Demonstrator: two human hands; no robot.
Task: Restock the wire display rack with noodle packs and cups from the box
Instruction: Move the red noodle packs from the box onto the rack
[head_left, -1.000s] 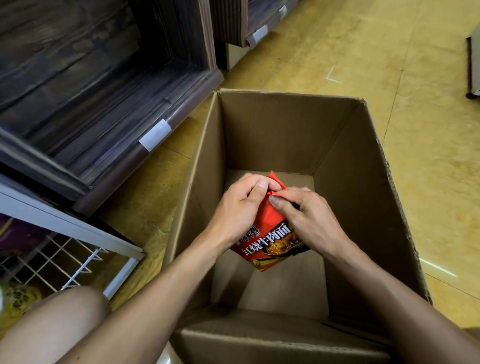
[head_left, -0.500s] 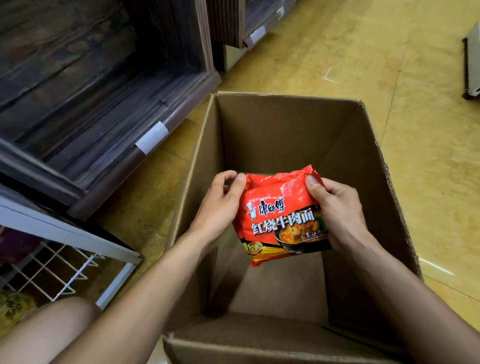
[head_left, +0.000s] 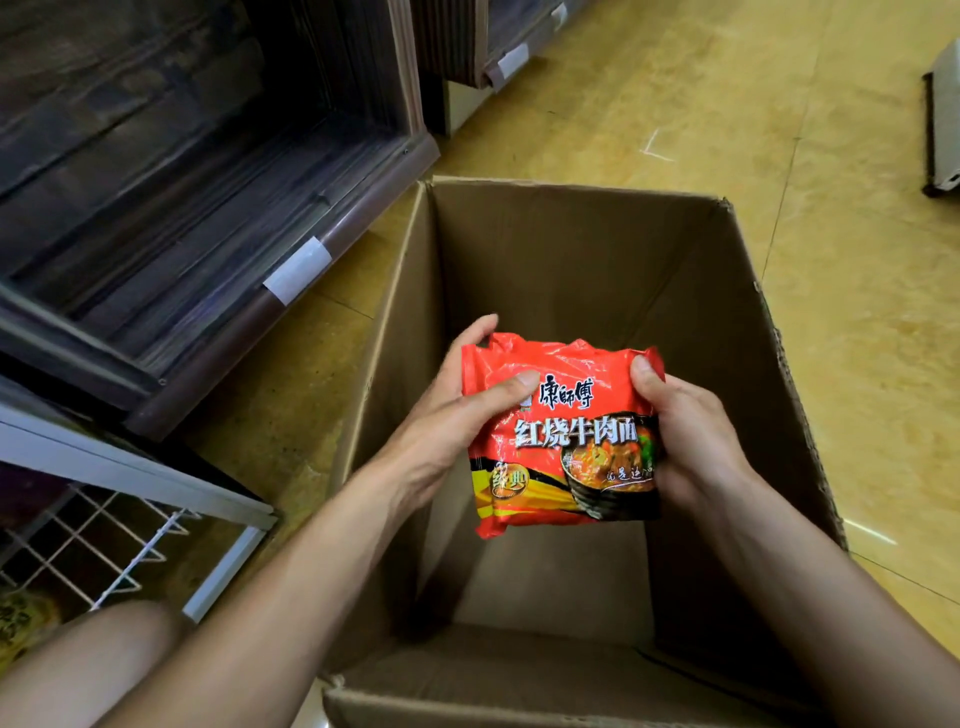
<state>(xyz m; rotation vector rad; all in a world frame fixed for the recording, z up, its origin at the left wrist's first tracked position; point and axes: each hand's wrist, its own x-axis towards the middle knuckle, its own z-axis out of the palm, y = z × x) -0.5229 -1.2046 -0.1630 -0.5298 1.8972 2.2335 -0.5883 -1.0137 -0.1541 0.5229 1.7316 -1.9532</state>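
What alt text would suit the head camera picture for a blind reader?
A left hand and right hand hold a red noodle pack above an open cardboard box on a yellow floor. A white wire rack sits lower left, beside dark wooden shelves.

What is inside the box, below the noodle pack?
The box shows only bare cardboard floor. The pack, gripped by left hand and right hand, hides part of it.
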